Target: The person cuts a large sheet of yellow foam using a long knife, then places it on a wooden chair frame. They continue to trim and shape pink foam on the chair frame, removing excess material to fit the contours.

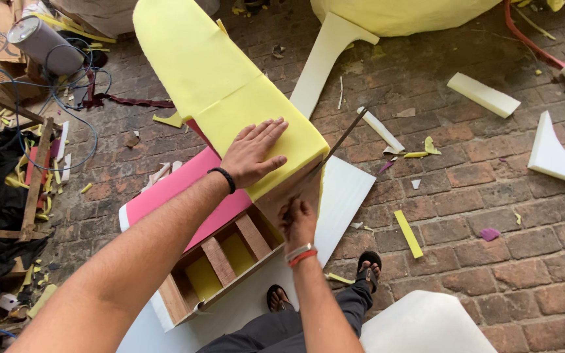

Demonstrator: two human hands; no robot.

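Note:
My left hand (251,151) lies flat, fingers spread, on the yellow foam sheet (220,78) that covers a wooden frame (220,261). My right hand (297,222) is closed around the handle of a long thin blade (344,138), which runs up and to the right along the foam's edge at the frame's corner. The frame is tilted, showing slats and yellow foam inside. A pink foam sheet (171,186) lies under the frame on its left side. A white foam sheet (344,193) lies beneath, to the right.
The brick floor (492,209) is littered with white and yellow foam offcuts (482,95). A grey cylinder (44,44) and blue wire lie at the upper left, beside wooden pieces and black cloth. My sandalled feet (369,268) stand below the frame. White foam (426,323) sits at the bottom.

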